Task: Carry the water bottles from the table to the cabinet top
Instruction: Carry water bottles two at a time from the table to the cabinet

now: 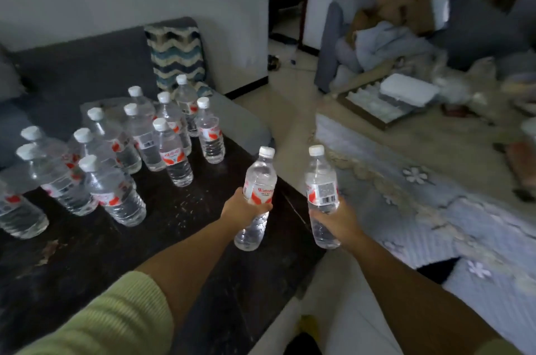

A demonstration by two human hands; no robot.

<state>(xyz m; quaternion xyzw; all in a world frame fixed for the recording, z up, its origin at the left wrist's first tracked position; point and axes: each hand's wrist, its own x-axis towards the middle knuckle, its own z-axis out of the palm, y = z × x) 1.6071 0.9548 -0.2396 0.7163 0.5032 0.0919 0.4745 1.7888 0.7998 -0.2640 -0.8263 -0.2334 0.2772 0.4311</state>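
Clear ribbed plastic bottles [259, 195], white-capped, gripped in both hands [333, 219].

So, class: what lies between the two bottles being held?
In the head view, nothing: only floor and rug edge show between the left-hand bottle and right-hand bottle.

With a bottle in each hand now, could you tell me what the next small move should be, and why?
Probably turn away from the dark table and carry both toward the cabinet, which is not in view. The left hand grips one bottle and the right hand grips another, both lifted clear; with both hands full, the bottles on the table must wait.
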